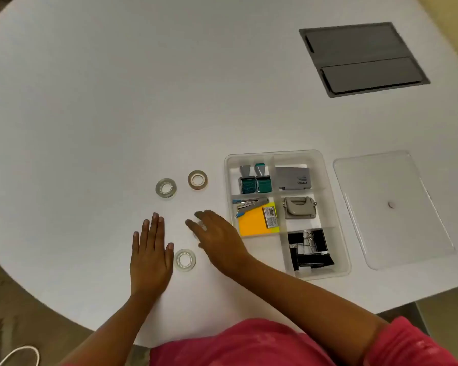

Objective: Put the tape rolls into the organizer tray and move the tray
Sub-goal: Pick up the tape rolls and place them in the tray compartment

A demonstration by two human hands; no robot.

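My right hand [217, 239] curls over a tape roll [200, 228], mostly hidden under the fingers; can't tell if it's gripped. Left hand [150, 252] flat and spread on the desk [90, 101], thumb just beside a clear roll [184, 260]. I count four rolls: two clear ones, one tan-cored [197, 179], one hidden. Clear plastic tray [339, 233], five compartments, sits right of my hands; its flat lid [393, 207] lies alongside.
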